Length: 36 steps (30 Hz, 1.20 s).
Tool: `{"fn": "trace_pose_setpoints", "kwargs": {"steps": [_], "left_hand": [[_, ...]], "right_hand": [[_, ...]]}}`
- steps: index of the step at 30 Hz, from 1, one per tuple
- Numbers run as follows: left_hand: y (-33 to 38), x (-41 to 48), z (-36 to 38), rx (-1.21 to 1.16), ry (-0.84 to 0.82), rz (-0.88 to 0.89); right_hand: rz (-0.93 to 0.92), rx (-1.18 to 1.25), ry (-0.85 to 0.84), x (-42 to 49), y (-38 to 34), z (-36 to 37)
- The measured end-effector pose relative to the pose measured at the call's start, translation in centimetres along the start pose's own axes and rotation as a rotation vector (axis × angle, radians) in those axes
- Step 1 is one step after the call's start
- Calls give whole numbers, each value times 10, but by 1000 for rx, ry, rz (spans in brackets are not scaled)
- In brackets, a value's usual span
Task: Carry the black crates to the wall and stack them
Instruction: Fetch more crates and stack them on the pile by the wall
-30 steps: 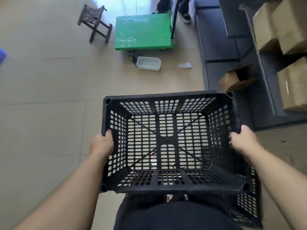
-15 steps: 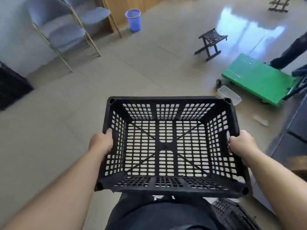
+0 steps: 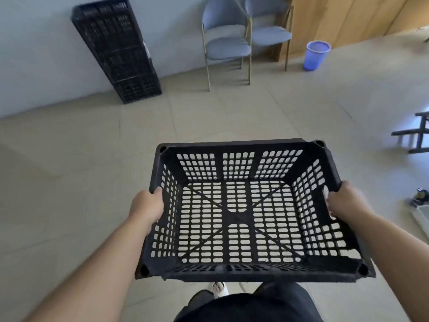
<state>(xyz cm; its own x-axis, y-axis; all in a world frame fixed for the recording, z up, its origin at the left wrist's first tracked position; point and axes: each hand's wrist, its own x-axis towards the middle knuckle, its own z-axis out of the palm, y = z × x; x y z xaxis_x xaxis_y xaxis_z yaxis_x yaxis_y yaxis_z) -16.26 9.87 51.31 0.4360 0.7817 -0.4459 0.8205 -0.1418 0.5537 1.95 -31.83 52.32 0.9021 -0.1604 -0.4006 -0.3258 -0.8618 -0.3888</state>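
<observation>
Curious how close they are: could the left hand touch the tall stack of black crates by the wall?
Probably not. The left hand grips the carried black perforated plastic crate, and the tall stack of black crates stands well ahead across the floor.

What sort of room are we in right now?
Likely an office back room or waiting area: two padded chairs, a blue bin beside wood panelling, and a stack of black crates against the wall.
</observation>
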Motion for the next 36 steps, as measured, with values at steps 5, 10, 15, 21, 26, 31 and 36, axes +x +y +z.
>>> {"fn": "trace_pose_setpoints", "kwargs": {"steps": [5,10,15,21,26,31,36], "left_hand": [[-20,55,-60,-50,72,-67],[-13,111,-92,-114,115,-145],[14,177,-120,-163,150,-204],[36,246,-163,-234,243,-296],[35,310,-199,-298,294,-335],[39,402,-239,-306,276,-371],[52,506,-290,-323,230,-332]], "right_hand": [[-123,-51,-26,11,-106,33],[-246,-120,-49,43,-202,57],[-328,-145,-94,104,-302,88],[-454,-172,-175,147,-436,117],[-554,-234,-182,169,-539,146],[-577,-261,-186,188,-640,192],[-528,-214,-174,195,-733,228]]}}
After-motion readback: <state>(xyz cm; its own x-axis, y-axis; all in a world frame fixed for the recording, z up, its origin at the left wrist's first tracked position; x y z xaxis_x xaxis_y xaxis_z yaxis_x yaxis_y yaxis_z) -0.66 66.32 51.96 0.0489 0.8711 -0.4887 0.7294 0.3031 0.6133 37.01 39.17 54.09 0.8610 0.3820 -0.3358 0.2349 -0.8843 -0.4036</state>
